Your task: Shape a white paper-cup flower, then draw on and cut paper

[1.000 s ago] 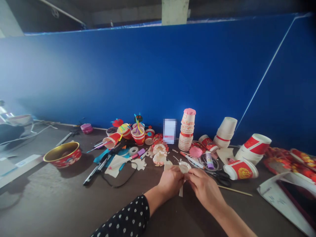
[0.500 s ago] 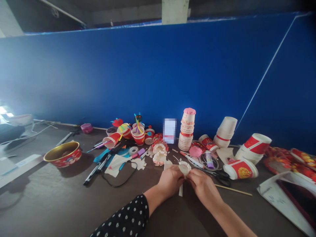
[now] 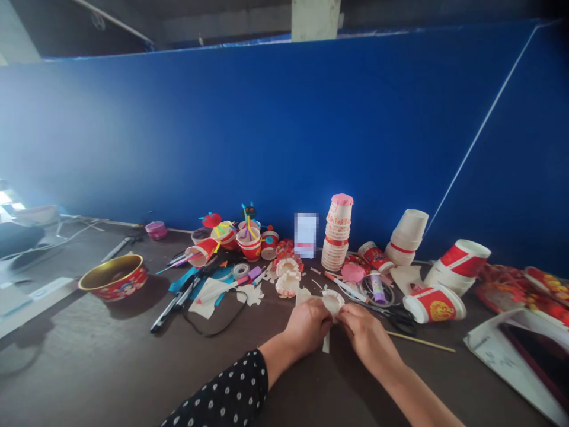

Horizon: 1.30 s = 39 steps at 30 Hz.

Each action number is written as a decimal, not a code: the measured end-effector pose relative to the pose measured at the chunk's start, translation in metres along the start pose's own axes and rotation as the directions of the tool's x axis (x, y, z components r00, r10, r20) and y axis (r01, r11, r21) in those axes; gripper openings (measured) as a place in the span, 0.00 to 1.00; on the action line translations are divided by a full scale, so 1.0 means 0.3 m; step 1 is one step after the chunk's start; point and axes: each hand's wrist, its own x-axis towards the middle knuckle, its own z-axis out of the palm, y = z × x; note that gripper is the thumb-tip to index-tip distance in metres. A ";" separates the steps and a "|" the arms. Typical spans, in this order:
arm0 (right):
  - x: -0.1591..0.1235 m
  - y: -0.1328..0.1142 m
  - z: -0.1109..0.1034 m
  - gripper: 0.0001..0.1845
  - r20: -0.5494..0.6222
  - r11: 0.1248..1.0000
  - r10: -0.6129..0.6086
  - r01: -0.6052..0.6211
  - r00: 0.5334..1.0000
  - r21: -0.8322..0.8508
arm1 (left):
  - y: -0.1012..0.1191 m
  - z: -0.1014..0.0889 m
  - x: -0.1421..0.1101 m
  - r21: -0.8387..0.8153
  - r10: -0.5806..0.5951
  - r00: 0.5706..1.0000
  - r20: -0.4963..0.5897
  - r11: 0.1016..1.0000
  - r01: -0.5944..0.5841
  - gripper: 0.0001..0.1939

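Between my two hands sits a small round white paper piece with a ruffled rim, like a cut-down paper cup. My left hand is closed on its left side, fingers curled. On the right side my right hand pinches its edge between thumb and fingers. A narrow white paper strip hangs below, between the hands. Just beyond lie similar ruffled cup pieces with red patterns. A flat white paper scrap shows behind my left fingers.
A tall paper cup stack, a purple glue stick, black scissors and a wooden stick lie to the right. Leftward are a red-gold bowl, pens, a tape roll and decorated cups. A blue partition stands behind.
Very little differs. Both hands stay around the white paper piece, with only a slight shift of the fingers, and the view has moved a touch.
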 end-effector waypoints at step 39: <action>0.009 0.016 0.025 0.14 0.044 0.997 -0.025 0.022 0.999 0.068 | -0.013 0.028 0.006 -0.079 -0.012 1.000 -0.012 0.997 0.011 0.08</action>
